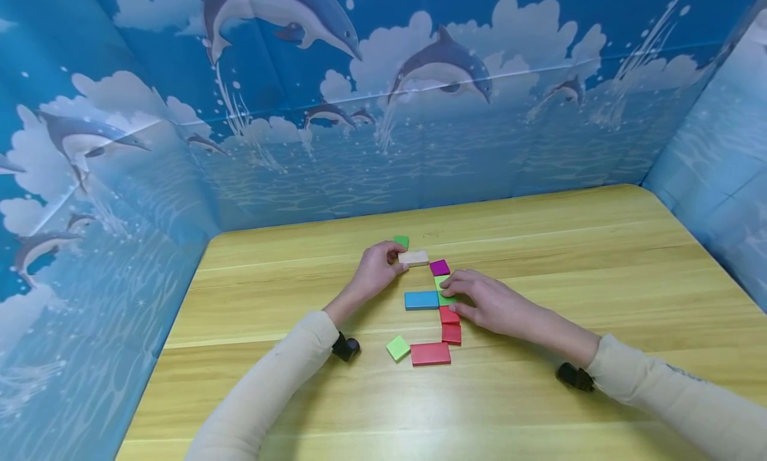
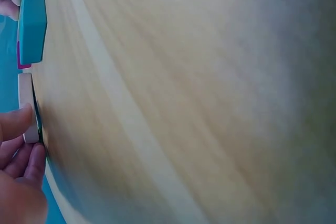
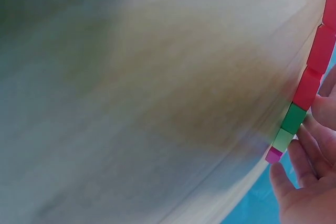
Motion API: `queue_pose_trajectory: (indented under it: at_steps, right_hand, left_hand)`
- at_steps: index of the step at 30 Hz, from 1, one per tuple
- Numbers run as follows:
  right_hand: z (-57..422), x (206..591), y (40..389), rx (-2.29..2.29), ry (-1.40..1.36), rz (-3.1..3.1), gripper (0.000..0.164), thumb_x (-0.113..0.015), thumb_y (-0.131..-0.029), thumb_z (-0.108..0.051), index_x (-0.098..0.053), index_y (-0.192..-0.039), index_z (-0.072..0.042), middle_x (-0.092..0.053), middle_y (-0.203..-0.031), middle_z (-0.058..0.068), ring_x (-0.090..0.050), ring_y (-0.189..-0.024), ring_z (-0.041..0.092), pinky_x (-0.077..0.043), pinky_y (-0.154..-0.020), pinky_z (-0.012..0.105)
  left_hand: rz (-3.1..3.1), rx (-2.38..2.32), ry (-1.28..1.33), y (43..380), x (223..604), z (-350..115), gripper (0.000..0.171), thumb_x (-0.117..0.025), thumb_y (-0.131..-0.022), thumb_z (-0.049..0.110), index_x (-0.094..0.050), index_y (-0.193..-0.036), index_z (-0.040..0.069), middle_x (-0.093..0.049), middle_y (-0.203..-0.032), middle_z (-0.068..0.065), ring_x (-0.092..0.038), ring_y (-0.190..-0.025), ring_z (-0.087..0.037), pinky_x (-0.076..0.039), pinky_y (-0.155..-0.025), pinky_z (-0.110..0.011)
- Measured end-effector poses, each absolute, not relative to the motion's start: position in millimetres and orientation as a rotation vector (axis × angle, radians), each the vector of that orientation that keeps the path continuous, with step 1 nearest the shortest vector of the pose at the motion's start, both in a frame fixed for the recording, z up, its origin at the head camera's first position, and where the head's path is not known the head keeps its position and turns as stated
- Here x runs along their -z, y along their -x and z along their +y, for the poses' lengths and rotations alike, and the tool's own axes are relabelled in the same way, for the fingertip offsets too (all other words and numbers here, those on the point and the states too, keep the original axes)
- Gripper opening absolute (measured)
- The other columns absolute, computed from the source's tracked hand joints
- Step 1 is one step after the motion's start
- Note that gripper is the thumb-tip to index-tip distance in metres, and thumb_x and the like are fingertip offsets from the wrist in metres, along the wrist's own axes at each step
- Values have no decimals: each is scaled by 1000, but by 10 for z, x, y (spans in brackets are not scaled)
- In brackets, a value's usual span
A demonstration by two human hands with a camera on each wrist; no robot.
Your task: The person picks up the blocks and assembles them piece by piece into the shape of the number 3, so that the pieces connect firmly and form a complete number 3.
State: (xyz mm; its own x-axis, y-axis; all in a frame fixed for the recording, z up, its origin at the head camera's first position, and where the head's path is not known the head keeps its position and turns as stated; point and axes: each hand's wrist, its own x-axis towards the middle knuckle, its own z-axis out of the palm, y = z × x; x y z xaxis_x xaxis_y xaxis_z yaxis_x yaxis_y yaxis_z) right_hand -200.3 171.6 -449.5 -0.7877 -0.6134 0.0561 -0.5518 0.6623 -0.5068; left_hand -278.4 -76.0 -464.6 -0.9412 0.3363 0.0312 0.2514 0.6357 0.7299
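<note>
My left hand (image 1: 377,273) pinches the left end of a pale wooden block (image 1: 415,258) between thumb and fingers; the block is close to the tabletop. A green block (image 1: 401,240) lies just beyond it. My right hand (image 1: 494,302) reaches over a column of blocks, fingers loosely spread. Its fingertips are at the light green block (image 1: 439,282) and the green block (image 1: 447,301), its thumb beside a red block (image 3: 307,88). At the column's far end lies a purple block (image 1: 440,267). A longer blue block (image 1: 421,300) extends left from the column.
Below the column's lowest small red block (image 1: 451,334) lies a longer red block (image 1: 430,354). To its left, a light green block (image 1: 398,348) sits turned at an angle. A dolphin-print curtain (image 1: 359,174) surrounds the wooden table (image 1: 569,248) at the back and sides.
</note>
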Motion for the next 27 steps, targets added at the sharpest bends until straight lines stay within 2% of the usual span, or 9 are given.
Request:
queue_pose_trajectory:
  at_steps: [27]
  right_hand:
    - [1714, 4490, 1975, 810, 965, 2749, 30, -71, -92, -18, -69, -120, -9, -59, -125, 4, -54, -120, 26, -45, -100, 47]
  left_hand:
    - [2720, -1257, -481, 2773, 4709, -727, 28, -71, -89, 2, -68, -117, 5, -63, -104, -6, -60, -92, -17, -52, -81, -25]
